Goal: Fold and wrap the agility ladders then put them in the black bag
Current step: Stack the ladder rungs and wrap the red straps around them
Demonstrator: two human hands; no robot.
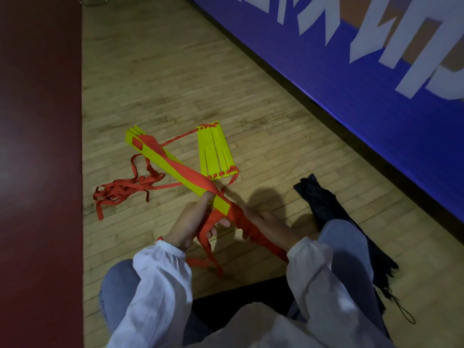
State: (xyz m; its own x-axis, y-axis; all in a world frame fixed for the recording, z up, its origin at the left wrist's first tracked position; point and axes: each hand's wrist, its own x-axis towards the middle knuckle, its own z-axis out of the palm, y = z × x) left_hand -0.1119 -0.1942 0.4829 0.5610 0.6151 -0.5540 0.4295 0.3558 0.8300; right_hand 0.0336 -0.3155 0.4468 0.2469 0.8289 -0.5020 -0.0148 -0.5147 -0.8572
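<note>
Two hands are seen from the head camera: the left hand (pixel 193 222) is clamped on the stacked rungs (pixel 173 167), the right hand (pixel 266 226) closed on the red strap (pixel 251 226). Wraps are best kept taut. The black bag (pixel 324 204) lies just beside, the second ladder (pixel 217 150) beyond.

wood floor (pixel 175 71) | yellow rungs (pixel 217 149) | red straps (pixel 120 192) | black bag (pixel 324 207)

The ladder rungs (pixel 173 172) look like smooth matt plastic. The red straps (pixel 120 194) are woven cloth webbing. The black bag (pixel 324 204) is soft matt fabric. The floor (pixel 175 79) is wood strips with slight sheen.
</note>
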